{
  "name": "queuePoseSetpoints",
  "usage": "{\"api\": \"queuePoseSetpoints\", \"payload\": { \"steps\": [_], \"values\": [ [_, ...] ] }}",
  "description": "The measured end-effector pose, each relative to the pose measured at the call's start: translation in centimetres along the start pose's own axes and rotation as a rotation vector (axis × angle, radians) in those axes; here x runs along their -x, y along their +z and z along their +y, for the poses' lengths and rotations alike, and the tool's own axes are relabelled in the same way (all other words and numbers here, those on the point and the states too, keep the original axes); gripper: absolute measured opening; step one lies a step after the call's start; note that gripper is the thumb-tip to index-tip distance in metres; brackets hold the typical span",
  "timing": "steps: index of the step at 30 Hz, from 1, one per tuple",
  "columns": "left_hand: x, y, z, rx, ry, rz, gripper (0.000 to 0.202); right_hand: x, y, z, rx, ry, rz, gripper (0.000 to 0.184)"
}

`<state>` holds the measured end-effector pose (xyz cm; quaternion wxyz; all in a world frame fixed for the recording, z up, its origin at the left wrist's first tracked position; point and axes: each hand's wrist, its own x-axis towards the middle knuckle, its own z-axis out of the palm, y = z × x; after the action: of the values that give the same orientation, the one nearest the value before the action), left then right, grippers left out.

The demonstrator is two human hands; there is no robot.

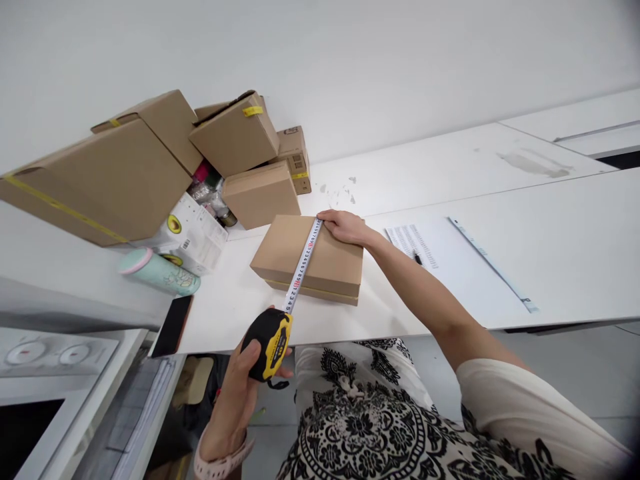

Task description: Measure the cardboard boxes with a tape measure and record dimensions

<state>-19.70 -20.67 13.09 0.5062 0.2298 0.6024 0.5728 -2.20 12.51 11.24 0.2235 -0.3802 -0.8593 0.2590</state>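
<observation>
A closed brown cardboard box (330, 260) lies on the white table. Across its top runs the white blade (306, 257) of a tape measure, from the far edge down past the near edge. My left hand (245, 373) is wrapped round the black and yellow tape measure case (270, 343), just off the table's front edge. At the box's far edge my right hand (345, 227) presses the blade's end down, its thumb and fingers on the box. The blade's end hook is hidden by the fingers.
Several cardboard boxes (235, 137) are stacked at the back left. Near them lie a mint-green tumbler (163, 272), an avocado-print carton (193, 233) and a black phone (173, 327). On the right are a printed sheet (405, 243), a black pen (417, 258) and a pale strip (493, 263).
</observation>
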Motion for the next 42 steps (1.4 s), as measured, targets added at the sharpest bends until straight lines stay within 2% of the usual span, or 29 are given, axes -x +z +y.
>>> {"api": "queuePoseSetpoints", "payload": {
  "steps": [5, 7, 9, 11, 13, 15, 17, 18, 21, 24, 27, 31, 33, 37, 40, 42],
  "values": [
    [-0.1, 0.3, -0.3, -0.041, 0.042, -0.005, 0.065, -0.1, 0.2, 0.0, 0.01, -0.003, -0.008, 0.04],
    [-0.1, 0.3, -0.1, -0.059, 0.062, -0.018, 0.069, 0.0, 0.1, -0.4, -0.037, 0.001, 0.026, 0.037],
    [-0.2, 0.0, 0.0, -0.057, 0.098, -0.037, 0.071, 0.7, -0.3, -0.5, -0.144, 0.017, 0.188, 0.037],
    [-0.7, -0.6, 0.1, -0.026, 0.177, -0.038, 0.071, 2.2, -0.5, 0.0, -0.275, 0.061, 0.469, 0.045],
    [-2.0, -1.3, 0.2, 0.043, 0.341, 0.007, 0.068, 4.7, -0.1, 1.1, -0.389, 0.141, 0.735, 0.053],
    [-4.0, -1.9, 0.3, 0.117, 0.542, 0.086, 0.062, 8.2, 1.2, 2.4, -0.498, 0.234, 0.835, 0.051],
    [-6.6, -2.4, 0.4, 0.16, 0.682, 0.141, 0.058, 12.0, 3.4, 3.4, -0.584, 0.329, 0.83, 0.048],
    [-8.0, -2.6, 0.4, 0.172, 0.711, 0.153, 0.057, 13.8, 4.7, 3.6, -0.609, 0.354, 0.781, 0.047],
    [-11.6, -2.9, 0.1, 0.201, 0.636, 0.13, 0.06, 17.7, 8.1, 3.0, -0.606, 0.317, 0.536, 0.046],
    [-13.3, -2.7, -0.1, 0.256, 0.521, 0.055, 0.059, 19.1, 9.3, 1.2, -0.577, 0.164, 0.32, 0.056],
    [-12.7, -2.3, 0.9, 0.326, 0.547, 0.0, 0.055, 19.1, 7.3, -1.1, -0.513, 0.101, 0.313, 0.061],
    [-10.3, -1.6, 3.9, 0.395, 0.649, -0.017, 0.061, 19.1, 2.6, -4.1, -0.486, 0.106, 0.48, 0.065],
    [-9.2, -1.1, 5.3, 0.405, 0.657, -0.028, 0.059, 18.7, 1.1, -5.0, -0.481, 0.146, 0.55, 0.07],
    [-8.7, 0.3, 6.6, 0.39, 0.662, -0.023, 0.047, 16.3, 0.3, -4.5, -0.514, 0.259, 0.55, 0.069],
    [-8.1, 1.8, 6.3, 0.375, 0.74, 0.022, 0.035, 13.6, 0.4, -3.1, -0.523, 0.323, 0.506, 0.063],
    [-6.6, 2.9, 5.5, 0.354, 0.817, 0.073, 0.031, 11.7, 0.5, -2.2, -0.485, 0.345, 0.508, 0.062]
  ]
}}
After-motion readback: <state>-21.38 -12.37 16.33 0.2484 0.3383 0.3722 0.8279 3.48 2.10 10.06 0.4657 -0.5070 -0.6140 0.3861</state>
